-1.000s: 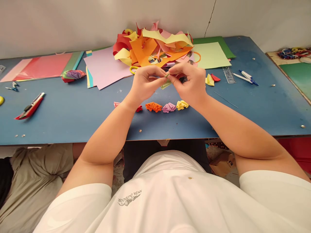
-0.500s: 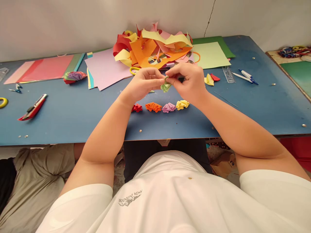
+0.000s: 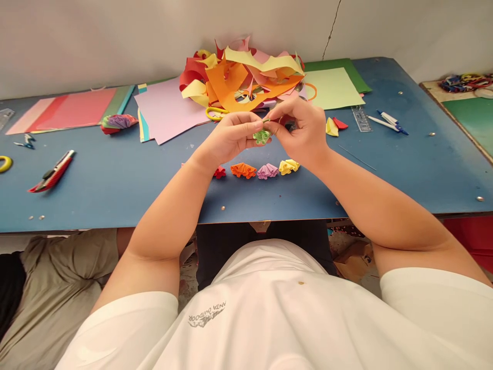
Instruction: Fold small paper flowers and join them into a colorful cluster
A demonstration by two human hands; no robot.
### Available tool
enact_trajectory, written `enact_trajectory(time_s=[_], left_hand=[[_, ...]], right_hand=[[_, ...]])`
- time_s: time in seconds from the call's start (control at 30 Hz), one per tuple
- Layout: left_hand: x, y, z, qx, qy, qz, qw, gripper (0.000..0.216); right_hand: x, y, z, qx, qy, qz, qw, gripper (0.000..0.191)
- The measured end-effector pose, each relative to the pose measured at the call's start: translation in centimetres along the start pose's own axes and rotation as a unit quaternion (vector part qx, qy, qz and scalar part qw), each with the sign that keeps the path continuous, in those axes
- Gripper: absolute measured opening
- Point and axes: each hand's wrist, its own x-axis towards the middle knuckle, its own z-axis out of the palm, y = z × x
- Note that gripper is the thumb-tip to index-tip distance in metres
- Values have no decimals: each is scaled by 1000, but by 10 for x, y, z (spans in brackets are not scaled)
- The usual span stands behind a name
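Between my hands is a light green pleated paper piece [image 3: 262, 136], its scalloped, curled edge facing down toward me. My left hand [image 3: 233, 134] pinches it from the left with thumb and fingers. From the right, the thumb and forefinger of my right hand [image 3: 298, 123] grip its gathered top; the exact contact is partly covered by the fingers. On the table just below lie similar pleated paper pieces: a red one [image 3: 219, 172] partly behind my left wrist, an orange one [image 3: 243, 170], a purple one [image 3: 267, 171] and a yellow one [image 3: 288, 166].
Behind my hands are heaped paper scraps [image 3: 227, 82] and yellow-handled scissors [image 3: 216, 113]. A red utility knife [image 3: 53, 172] and a multicoloured pleated bundle [image 3: 118, 123] lie left. On the right are folded yellow paper [image 3: 332, 127], a clear ruler [image 3: 362, 118], pens [image 3: 385, 123] and a thin wire [image 3: 357, 157].
The green paper piece has tilted between my fingers, so its curled edge now faces me more. My left fingers have shifted in beneath it. The row of paper pieces stays put.
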Motion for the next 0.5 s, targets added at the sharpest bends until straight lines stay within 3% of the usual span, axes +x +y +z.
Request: enact_trajectory(time_s=[0.23, 0.5], left_hand=[[0, 0, -3, 2, -26, 8, 1000, 33], [0, 7, -7, 12, -13, -5, 1000, 27]], right_hand=[[8, -3, -3, 15, -11, -106, 994, 19], [6, 4, -8, -13, -87, -52, 995, 28]])
